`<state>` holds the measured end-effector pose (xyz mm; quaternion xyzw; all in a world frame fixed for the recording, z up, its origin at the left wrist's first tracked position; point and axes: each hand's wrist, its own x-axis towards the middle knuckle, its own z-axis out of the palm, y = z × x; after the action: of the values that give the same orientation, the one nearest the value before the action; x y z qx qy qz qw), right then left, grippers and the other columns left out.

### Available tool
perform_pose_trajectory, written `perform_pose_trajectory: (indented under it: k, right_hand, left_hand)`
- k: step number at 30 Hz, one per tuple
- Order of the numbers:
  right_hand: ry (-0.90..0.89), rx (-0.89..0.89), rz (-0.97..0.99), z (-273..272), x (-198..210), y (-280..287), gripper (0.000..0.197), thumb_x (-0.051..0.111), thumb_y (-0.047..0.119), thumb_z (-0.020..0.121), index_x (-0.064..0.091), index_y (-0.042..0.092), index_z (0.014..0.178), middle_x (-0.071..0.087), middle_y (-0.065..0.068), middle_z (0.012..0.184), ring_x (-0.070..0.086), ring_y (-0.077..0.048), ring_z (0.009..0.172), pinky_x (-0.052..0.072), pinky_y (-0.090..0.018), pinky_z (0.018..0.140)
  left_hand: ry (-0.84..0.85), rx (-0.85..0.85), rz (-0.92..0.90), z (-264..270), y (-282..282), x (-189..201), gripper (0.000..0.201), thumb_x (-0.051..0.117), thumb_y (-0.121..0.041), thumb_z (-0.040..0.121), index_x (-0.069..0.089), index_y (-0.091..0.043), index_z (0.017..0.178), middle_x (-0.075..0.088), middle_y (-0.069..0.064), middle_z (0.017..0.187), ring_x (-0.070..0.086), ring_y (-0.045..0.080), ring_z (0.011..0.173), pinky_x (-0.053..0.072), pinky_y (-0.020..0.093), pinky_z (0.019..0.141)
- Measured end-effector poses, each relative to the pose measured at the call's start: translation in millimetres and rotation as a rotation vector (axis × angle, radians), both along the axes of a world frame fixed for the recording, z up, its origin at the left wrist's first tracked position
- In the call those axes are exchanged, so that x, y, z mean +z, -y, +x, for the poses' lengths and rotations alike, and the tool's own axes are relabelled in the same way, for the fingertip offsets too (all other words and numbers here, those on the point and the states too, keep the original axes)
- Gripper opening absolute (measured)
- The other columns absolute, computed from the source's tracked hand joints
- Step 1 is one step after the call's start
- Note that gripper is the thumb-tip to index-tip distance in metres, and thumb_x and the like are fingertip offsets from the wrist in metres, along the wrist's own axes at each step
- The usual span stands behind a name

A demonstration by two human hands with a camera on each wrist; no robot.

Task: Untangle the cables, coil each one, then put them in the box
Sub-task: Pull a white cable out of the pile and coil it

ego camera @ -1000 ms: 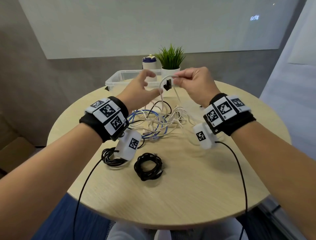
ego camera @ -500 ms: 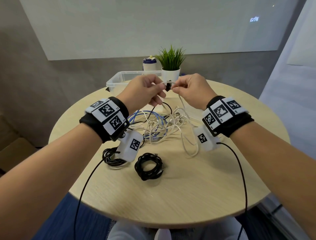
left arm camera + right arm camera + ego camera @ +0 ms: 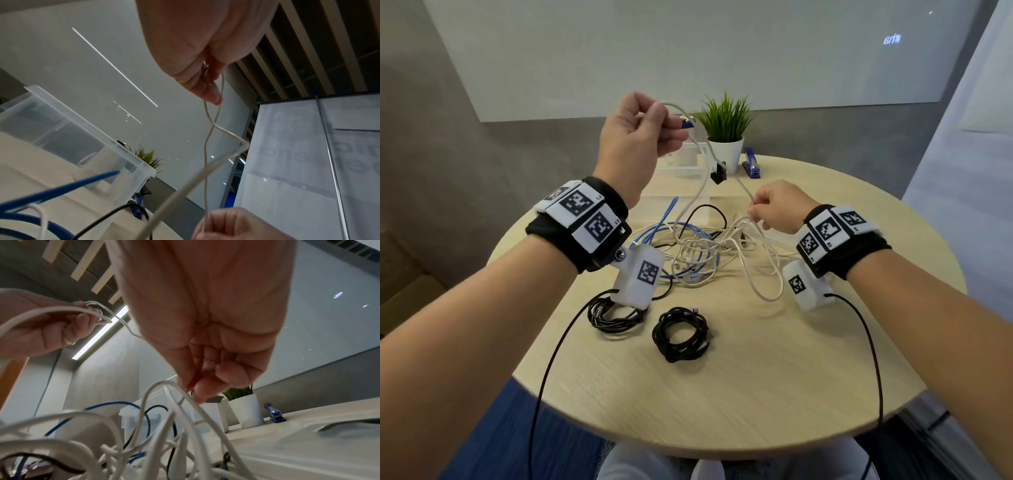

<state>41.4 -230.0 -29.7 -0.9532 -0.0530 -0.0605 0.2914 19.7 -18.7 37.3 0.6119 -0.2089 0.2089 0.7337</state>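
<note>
While both hands [image 3: 640, 137] pinch it, white cable [image 3: 726, 168] slants down-right (taut)

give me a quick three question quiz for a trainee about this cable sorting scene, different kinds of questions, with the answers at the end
1. True or false: the left hand is raised higher than the right hand.
2. How many black coils lie on the table nearest the person? A) one B) two C) four
3. Fill in: both hands pinch the same ____ cable.

Key: 1. True. 2. B; the second coil lies partly behind the left wrist camera. 3. White; it runs from the left hand down to the right hand at the tangle.
</note>
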Motion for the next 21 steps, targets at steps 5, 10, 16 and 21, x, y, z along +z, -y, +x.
perform_pose_trajectory:
  k: [5, 10, 16, 21]
  right_hand:
    - [0.15, -0.109, 0.352, 3, 21, 4, 0.013, 0.036, 0.014, 0.1, 0.043, 0.014, 0.09, 0.064, -0.012, 0.097, 0.065, -0.016, 0.059, 0.047, -0.021, 0.045]
    - [0.312, -0.042, 0.621, 5, 41, 8, 0.017, 0.04, 0.014, 0.101, 0.044, 0.018, 0.085, 0.066, -0.019, 0.092, 0.067, -0.024, 0.067, 0.06, -0.038, 0.066]
    - [0.416, 0.031, 0.76, -2, 54, 5, 0.013, 0.048, 0.009, 0.098, 0.055, 0.015, 0.088, 0.064, -0.007, 0.079, 0.065, -0.017, 0.061, 0.059, -0.03, 0.063]
    - [0.137, 0.054, 0.378, 0, 35, 7, 0.012, 0.054, 0.011, 0.095, 0.065, 0.01, 0.099, 0.06, -0.005, 0.071, 0.058, -0.014, 0.057, 0.058, -0.029, 0.063]
  left_hand:
    - [-0.034, 0.042, 0.08, 5, -3, -6, 0.023, 0.042, -0.008, 0.099, 0.046, -0.014, 0.077, 0.062, 0.004, 0.073, 0.063, 0.013, 0.061, 0.054, 0.023, 0.063]
    - [-0.155, 0.16, 0.298, 15, -6, -15, 0.024, 0.047, -0.01, 0.097, 0.049, -0.015, 0.074, 0.061, 0.006, 0.074, 0.062, 0.014, 0.06, 0.056, 0.025, 0.064]
    - [-0.281, 0.182, 0.532, 18, -6, -29, 0.024, 0.045, -0.01, 0.097, 0.053, -0.013, 0.074, 0.06, 0.007, 0.075, 0.06, 0.014, 0.06, 0.054, 0.019, 0.058]
    - [-0.312, 0.181, 0.474, 18, -8, -29, 0.025, 0.038, -0.009, 0.099, 0.048, -0.011, 0.076, 0.06, 0.009, 0.074, 0.061, 0.017, 0.06, 0.054, 0.019, 0.054]
